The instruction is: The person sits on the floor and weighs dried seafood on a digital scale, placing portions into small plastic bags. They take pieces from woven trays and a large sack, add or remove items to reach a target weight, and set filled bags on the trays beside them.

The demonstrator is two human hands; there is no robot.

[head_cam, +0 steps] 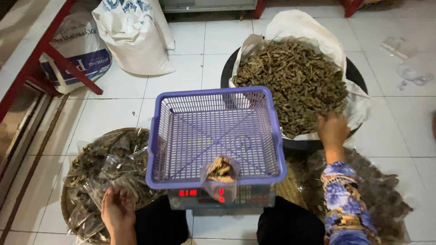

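A purple plastic basket [181, 131] sits on a digital scale [247, 196] with red digits, right in front of me. A small clear bag [220, 174] with some brown dried pieces rests in the basket's near edge. My right hand [333, 129] reaches into the big heap of dried brown pieces [295, 77] in a black tub lined with a white sack; whether it grips any is hidden. My left hand [117, 209] rests palm up, fingers apart, on a round woven tray [68, 206] of filled clear bags [106, 163].
Two white sacks [131, 31] stand at the back left beside a red metal frame [54, 52]. A second pile of filled bags [386, 199] lies at my right. Crumpled clear plastic [411, 68] lies on the white tiled floor at the far right.
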